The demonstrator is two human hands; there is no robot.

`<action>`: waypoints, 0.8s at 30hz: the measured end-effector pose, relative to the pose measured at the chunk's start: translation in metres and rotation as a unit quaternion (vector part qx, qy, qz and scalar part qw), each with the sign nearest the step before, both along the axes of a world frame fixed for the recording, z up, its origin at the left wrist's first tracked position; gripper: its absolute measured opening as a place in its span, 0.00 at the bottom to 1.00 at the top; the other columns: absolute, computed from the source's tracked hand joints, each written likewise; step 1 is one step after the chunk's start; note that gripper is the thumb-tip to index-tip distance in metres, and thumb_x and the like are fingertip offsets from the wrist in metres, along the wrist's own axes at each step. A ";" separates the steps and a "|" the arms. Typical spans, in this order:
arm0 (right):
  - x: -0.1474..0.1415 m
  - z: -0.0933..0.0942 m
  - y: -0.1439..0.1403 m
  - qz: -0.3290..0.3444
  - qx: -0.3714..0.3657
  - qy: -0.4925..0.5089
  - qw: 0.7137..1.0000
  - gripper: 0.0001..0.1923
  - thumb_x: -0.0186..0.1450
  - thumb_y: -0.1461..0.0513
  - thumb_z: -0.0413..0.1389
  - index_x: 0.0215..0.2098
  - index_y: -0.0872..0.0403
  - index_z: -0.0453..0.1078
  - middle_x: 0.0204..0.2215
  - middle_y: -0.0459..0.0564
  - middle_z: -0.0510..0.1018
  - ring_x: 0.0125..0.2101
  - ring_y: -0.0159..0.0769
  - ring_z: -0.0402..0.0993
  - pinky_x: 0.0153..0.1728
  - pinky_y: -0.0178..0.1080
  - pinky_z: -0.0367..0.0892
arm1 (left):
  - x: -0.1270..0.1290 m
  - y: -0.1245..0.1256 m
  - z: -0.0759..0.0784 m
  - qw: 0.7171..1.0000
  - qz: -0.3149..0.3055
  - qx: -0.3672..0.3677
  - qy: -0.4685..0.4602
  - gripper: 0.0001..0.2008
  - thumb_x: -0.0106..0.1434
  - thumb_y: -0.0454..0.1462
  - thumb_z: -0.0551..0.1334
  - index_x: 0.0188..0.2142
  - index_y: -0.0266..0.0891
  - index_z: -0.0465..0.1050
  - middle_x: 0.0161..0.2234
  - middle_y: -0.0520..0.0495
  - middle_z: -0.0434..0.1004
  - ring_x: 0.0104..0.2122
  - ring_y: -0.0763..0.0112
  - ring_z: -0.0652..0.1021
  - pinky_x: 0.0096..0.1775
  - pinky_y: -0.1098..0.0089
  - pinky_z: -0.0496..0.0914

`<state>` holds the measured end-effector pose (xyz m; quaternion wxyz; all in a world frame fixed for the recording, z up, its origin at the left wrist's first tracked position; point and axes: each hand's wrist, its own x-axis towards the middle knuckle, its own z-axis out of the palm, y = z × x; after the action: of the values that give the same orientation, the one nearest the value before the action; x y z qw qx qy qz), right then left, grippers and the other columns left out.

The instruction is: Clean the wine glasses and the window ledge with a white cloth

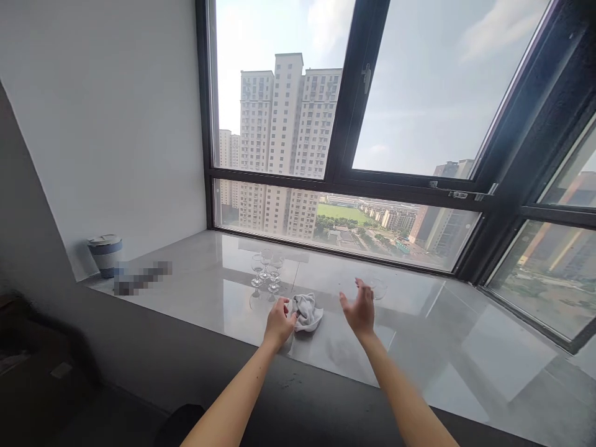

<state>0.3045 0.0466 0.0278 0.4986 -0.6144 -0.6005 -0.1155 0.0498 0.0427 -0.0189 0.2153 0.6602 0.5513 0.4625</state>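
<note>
My left hand (279,323) rests on the glossy grey sill (195,279) and pinches the edge of a crumpled white cloth (307,310). My right hand (359,309) hovers open, fingers spread, holding nothing. Just beyond its fingertips stands a single clear stemmed glass (378,288). A cluster of three clear stemmed glasses (267,272) stands upright on the sill behind and left of the cloth.
A white and blue lidded cup (105,253) sits at the sill's far left by the wall, with a blurred object (142,277) beside it. Large black-framed windows (344,177) run along the back and right. A dark ledge (153,354) borders the sill's near edge.
</note>
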 end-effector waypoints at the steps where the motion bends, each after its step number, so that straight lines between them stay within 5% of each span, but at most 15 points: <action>1: -0.017 -0.003 -0.003 0.055 -0.028 -0.003 0.998 0.34 0.63 0.52 0.52 0.63 0.53 0.50 0.54 0.60 0.67 0.56 0.50 0.61 0.55 0.52 0.58 | 0.000 0.000 0.000 1.000 0.001 0.001 0.000 0.17 0.57 0.40 0.61 0.46 0.39 0.67 0.31 0.51 0.67 0.31 0.71 0.71 0.35 0.71 0.64; 6: -0.088 -0.033 -0.009 0.227 -0.195 -0.002 0.954 0.39 0.62 0.54 0.55 0.67 0.52 0.45 0.57 0.57 0.67 0.57 0.45 0.64 0.54 0.46 0.60 | 0.000 0.001 0.000 1.000 0.010 0.010 0.009 0.15 0.56 0.34 0.59 0.45 0.39 0.67 0.30 0.51 0.68 0.31 0.71 0.71 0.35 0.71 0.64; 10: -0.105 -0.047 -0.014 0.188 -0.236 -0.026 0.953 0.38 0.61 0.59 0.56 0.67 0.52 0.47 0.54 0.57 0.71 0.56 0.48 0.65 0.53 0.46 0.58 | 0.000 0.000 0.002 1.000 0.018 0.012 0.021 0.14 0.55 0.31 0.58 0.42 0.39 0.68 0.29 0.51 0.68 0.31 0.71 0.71 0.35 0.72 0.64; 24: -0.101 -0.043 -0.016 0.126 -0.214 -0.022 0.968 0.34 0.58 0.64 0.54 0.63 0.54 0.54 0.46 0.55 0.76 0.46 0.44 0.72 0.45 0.40 0.62 | 0.001 0.000 0.008 0.994 0.007 0.031 0.100 0.03 0.57 0.32 0.56 0.30 0.39 0.67 0.30 0.49 0.70 0.30 0.71 0.71 0.35 0.72 0.62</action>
<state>0.2035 0.0302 -0.0150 0.3522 -0.6239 -0.6945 0.0659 0.0505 0.0430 -0.0112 0.1351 0.7060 0.5599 0.4121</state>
